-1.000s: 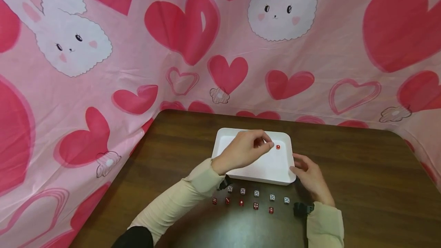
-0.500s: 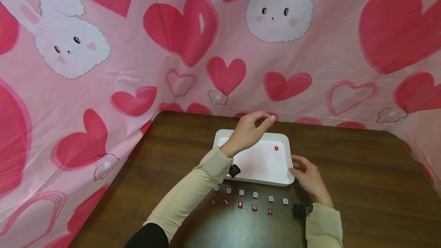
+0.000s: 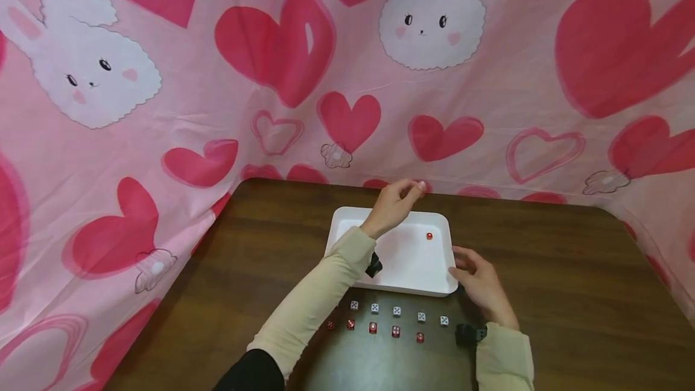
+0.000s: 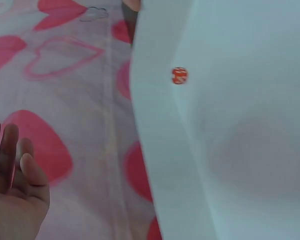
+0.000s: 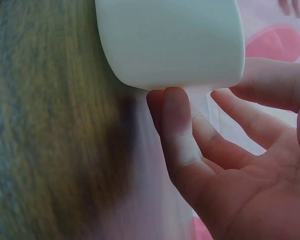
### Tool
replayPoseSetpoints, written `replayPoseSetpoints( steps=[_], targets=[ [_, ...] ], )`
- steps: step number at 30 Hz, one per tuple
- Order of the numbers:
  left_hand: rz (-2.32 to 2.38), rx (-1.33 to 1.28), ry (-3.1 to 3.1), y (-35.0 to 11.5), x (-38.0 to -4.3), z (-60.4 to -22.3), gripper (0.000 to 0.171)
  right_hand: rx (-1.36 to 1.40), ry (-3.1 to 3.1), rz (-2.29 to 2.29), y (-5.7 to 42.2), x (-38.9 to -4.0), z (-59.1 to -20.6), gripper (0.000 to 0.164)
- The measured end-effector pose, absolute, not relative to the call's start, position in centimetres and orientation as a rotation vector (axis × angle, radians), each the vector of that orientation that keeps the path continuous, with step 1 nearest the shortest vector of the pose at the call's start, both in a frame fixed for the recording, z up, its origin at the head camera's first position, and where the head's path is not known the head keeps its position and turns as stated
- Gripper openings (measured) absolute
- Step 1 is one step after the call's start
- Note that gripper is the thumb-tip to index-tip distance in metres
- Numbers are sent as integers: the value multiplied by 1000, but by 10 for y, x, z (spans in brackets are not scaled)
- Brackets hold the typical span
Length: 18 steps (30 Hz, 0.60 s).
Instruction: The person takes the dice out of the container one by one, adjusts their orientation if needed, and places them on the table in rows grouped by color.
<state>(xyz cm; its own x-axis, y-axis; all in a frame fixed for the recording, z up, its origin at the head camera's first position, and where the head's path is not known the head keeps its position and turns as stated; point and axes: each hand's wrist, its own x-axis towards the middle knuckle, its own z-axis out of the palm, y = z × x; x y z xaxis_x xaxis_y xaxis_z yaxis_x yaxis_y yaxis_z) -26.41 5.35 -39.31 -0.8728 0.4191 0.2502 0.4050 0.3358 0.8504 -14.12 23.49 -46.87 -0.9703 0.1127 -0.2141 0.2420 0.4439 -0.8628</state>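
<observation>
A shallow white tray [image 3: 402, 285] sits on the table. A single red die [image 3: 429, 236] lies inside it near the back right corner. Over the tray's far side my left hand [image 3: 393, 203] hovers; no object shows between its fingers. In the left wrist view that hand [image 4: 17, 195] has loose, fairly straight fingers, apart from the tray. My right hand [image 3: 485, 285] holds the tray's right side. The right wrist view shows its thumb against the wall and its index finger [image 5: 270, 82] at the rim.
Several white dice [image 3: 397, 311] line up in front of the tray, the leftmost partly behind my left sleeve. Nearer is a row of several red dice [image 3: 373, 328]. A pink heart-and-rabbit cloth [image 3: 347, 77] hangs behind the brown table [image 3: 543, 270].
My left hand has lifted from beside the red die toward the tray's far edge, leaving the die inside. My right hand stays at the tray. The head view shifted slightly.
</observation>
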Motion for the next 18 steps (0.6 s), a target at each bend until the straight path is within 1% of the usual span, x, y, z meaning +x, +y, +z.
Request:
replayPoseSetpoints(
  steps=[3,6,11,14,18],
  targets=[
    [1519,778,2595,56,-270,-407,36,300,2577,-1584,235,-142,-471,47],
    [1394,798,2620,58,-274,-419,31,295,2579,-1607,234,-142,-473,45],
    [1198,858,2602,60,-276,-429,25,303,2581,-1606,234,-142,-475,45],
    [1097,908,2583,62,-277,-432,25,315,2575,-1619,234,-141,-474,44],
    [954,969,2580,64,-278,-437,29,331,2562,-1618,234,-140,-473,45]
  ],
)
